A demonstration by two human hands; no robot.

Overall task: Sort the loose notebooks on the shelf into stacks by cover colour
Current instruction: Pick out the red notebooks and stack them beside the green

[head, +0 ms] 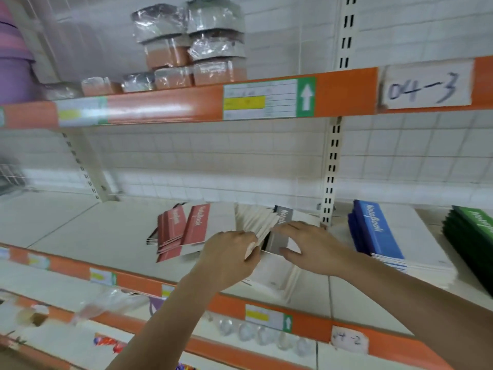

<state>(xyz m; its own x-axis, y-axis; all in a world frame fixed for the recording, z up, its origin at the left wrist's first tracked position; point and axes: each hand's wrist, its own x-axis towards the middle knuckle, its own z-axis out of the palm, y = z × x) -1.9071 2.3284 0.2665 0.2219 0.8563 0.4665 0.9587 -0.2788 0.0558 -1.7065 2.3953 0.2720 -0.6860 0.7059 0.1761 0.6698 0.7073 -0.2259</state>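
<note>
On the middle shelf (80, 231) lies a loose pile of red notebooks (184, 231). Right of it stands a tilted bundle of notebooks with white edges and a grey cover (282, 222) showing. My left hand (232, 257) grips the near edge of this bundle from the left. My right hand (309, 247) lies flat on the grey cover with straight fingers. A blue stack (376, 233) sits further right, and a green stack (472, 231) at the far right edge.
A white slotted upright (330, 177) stands just behind the bundle. The upper shelf holds plastic-wrapped packs (194, 44) and purple pots (13, 62). Below, an orange shelf edge (234, 303) fronts small clear items and wrapped goods.
</note>
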